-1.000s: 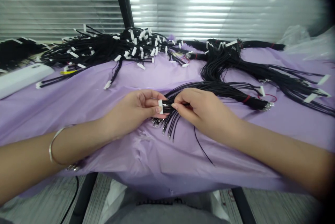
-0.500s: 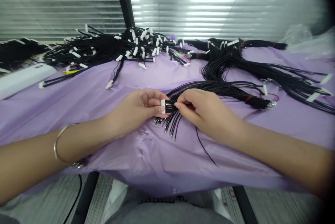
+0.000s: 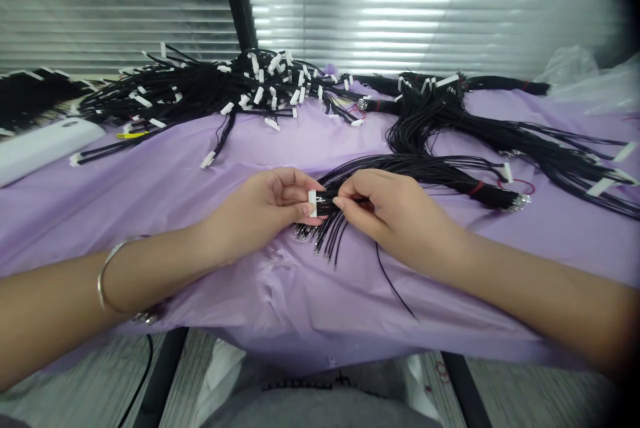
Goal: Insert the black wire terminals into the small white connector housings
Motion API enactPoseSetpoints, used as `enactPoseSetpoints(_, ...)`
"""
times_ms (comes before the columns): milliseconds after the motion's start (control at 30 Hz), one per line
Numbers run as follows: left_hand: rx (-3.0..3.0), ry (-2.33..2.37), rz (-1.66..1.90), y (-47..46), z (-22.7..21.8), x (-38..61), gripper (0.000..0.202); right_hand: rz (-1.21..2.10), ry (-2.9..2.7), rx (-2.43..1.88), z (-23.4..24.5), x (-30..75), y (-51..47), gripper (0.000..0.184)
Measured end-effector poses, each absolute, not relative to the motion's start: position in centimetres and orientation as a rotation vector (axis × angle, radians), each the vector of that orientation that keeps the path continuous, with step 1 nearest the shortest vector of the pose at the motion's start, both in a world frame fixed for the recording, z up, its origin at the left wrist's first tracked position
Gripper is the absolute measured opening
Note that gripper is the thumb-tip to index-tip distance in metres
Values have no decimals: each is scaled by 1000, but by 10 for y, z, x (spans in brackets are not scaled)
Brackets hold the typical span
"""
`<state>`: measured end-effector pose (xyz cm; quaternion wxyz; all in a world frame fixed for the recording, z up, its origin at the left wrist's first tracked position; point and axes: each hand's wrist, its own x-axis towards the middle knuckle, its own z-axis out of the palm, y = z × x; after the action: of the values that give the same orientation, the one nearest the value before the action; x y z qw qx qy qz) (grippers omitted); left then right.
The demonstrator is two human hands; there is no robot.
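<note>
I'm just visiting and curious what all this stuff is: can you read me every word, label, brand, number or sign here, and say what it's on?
No text can be read.
Grey clothing: dark marks, perhaps lettering, too blurred to read.
White plug in the left hand: no lettering can be made out.
White case: no lettering can be made out.

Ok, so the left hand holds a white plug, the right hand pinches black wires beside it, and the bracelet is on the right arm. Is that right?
Not quite: in the head view the bracelet is on the left arm. The left hand does hold a white plug, and the right hand pinches black wires beside it.
</note>
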<state>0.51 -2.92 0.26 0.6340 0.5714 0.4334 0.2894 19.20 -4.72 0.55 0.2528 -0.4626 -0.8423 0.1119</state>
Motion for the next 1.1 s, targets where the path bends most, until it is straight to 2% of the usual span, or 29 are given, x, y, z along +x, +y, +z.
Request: enactPoseSetpoints(1100,1322,1004,627,-28,5,6,20,346,-2273,-1327,6,190,-45,15)
